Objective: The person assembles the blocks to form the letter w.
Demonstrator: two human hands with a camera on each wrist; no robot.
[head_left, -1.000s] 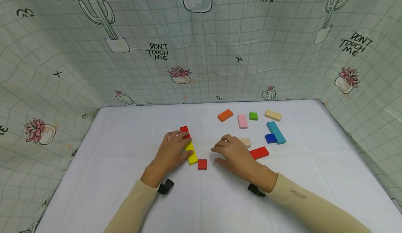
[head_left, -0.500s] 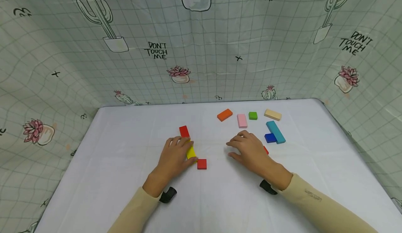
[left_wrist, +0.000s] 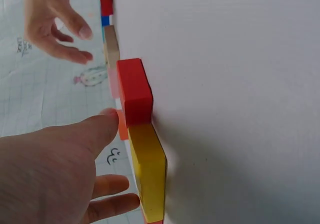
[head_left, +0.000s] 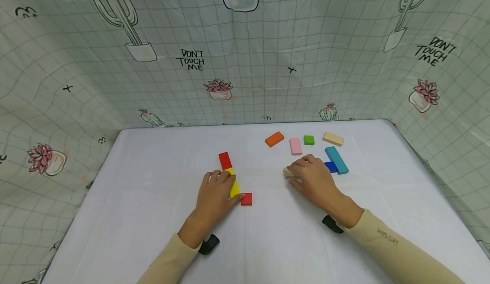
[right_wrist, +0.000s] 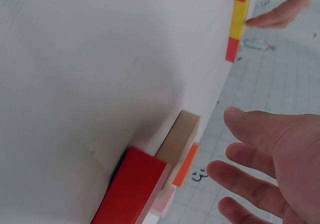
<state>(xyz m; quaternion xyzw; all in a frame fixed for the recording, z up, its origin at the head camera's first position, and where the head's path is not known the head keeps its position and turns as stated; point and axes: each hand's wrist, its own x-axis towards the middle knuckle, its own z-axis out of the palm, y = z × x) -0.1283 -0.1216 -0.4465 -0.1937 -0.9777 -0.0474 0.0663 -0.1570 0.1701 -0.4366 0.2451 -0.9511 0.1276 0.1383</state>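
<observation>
My left hand lies over a yellow block, with fingertips at it and the thumb by a small red square block. The red square touches the yellow block's near end; another red block adjoins its far end. My right hand hovers, fingers relaxed and apart, over a beige block. In the right wrist view a gap shows between the fingers and the beige block. A longer red block sits close by it, hidden under the hand in the head view.
Behind the right hand lie orange, pink, green and second beige blocks. A teal block touches a blue one. A patterned cloth hangs behind the white table.
My right hand has moved right, away from the red square, to above the beige block. The left hand has slid slightly nearer and right, its thumb now at the red square.
</observation>
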